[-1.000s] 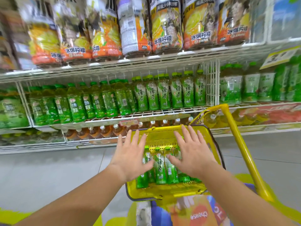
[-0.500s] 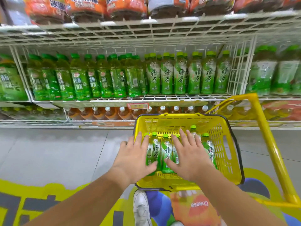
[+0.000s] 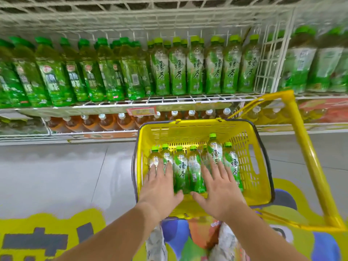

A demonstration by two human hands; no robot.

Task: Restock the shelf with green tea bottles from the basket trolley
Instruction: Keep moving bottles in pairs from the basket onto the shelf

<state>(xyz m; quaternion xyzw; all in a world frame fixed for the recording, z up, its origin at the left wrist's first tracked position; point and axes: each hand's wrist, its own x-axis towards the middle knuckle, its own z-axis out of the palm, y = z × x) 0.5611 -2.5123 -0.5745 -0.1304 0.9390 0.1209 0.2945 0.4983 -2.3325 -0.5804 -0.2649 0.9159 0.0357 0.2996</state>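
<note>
A yellow basket trolley (image 3: 258, 172) stands in front of me with several green tea bottles (image 3: 180, 168) lying side by side in it, caps toward the shelf. My left hand (image 3: 160, 187) lies flat with fingers spread over the leftmost bottles. Over the bottles to the right, my right hand (image 3: 218, 187) rests the same way, fingers apart. Neither hand grips a bottle. On the white wire shelf (image 3: 188, 98) beyond the basket stands a row of matching green tea bottles (image 3: 195, 70).
Other green bottles (image 3: 56, 76) fill the shelf's left part, and a wire divider (image 3: 267, 59) stands at the right. Amber bottles (image 3: 105, 121) sit on the lower shelf. The trolley's yellow handle (image 3: 308, 159) rises at the right. Grey floor tiles (image 3: 52, 172) lie to the left.
The view has tilted down and closer to the basket. Both hands have lowered from above the basket onto the bottles, still spread.
</note>
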